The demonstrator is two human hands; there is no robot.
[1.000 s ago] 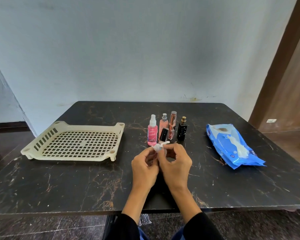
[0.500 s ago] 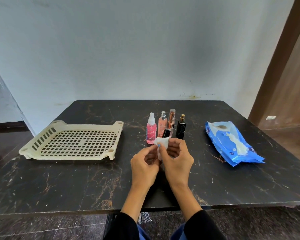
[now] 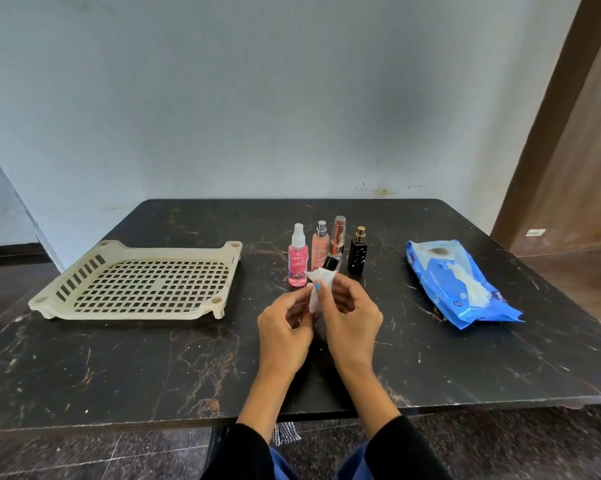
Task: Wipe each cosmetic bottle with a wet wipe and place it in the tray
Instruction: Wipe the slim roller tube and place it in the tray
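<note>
Nearest, the left hand point(image 3: 285, 323) and right hand point(image 3: 351, 317) meet over the tabletop point(image 3: 153, 358), fingers curled and pinching a small dark-capped bottle point(image 3: 332, 263) wrapped in a wet wipe point(image 3: 319, 289). To wipe well, I would turn the bottle inside the wipe, covering cap and base. Behind stand four unwiped bottles point(image 3: 321, 245); the cream tray point(image 3: 136, 313) waits left, holding nothing, the wipe pack point(image 3: 458, 282) right.
</note>
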